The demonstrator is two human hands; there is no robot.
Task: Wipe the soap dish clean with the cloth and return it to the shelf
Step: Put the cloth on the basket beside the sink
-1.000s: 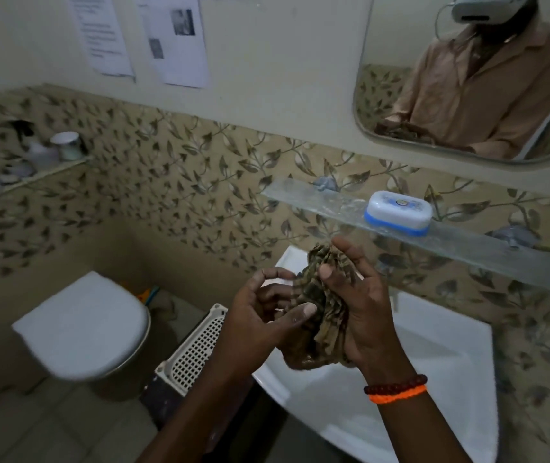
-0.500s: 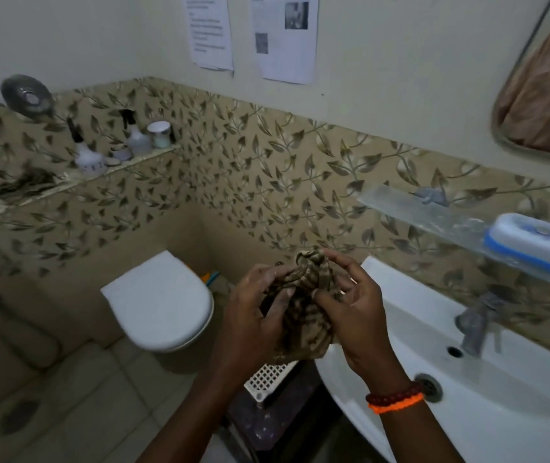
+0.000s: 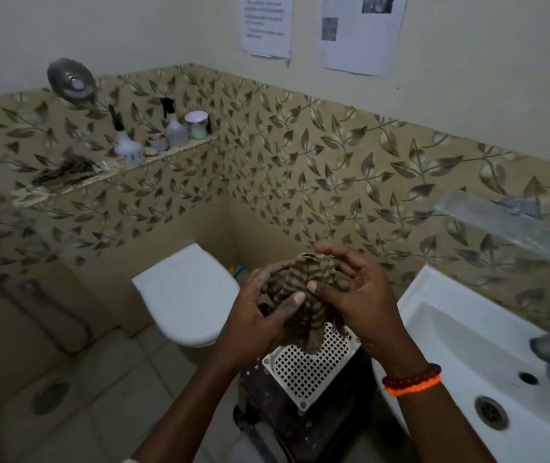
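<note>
Brown-and-tan striped fabric, the bunched cloth (image 3: pixel 300 295), sits at the centre of the view, held up between both hands above a white perforated plastic basket lid (image 3: pixel 307 369). The left hand (image 3: pixel 260 315) grasps the cloth from 9 o'clock, its thumb pressed across the folds and its fingers curled behind. The right hand (image 3: pixel 357 292) grasps it from 3 o'clock, thumb tip on the front of the bundle and fingers arched over its top. A loose end of the cloth hangs down toward the lid. On the right wrist sit 2 bands, a dark red beaded bracelet (image 3: pixel 412 375) and an orange thread band (image 3: pixel 413 386).

At 3 o'clock, a clear glass shelf (image 3: pixel 514 225) juts from the leaf-patterned tile wall (image 3: pixel 333 162); the soap dish does not show on the visible part. Below it at 4 o'clock is the white ceramic sink (image 3: pixel 467 345). A white closed toilet (image 3: pixel 186 295) stands at 9 o'clock of the hands. At 10 o'clock a narrow wall ledge (image 3: pixel 106 172) carries 2 spray bottles and a small tub.
</note>
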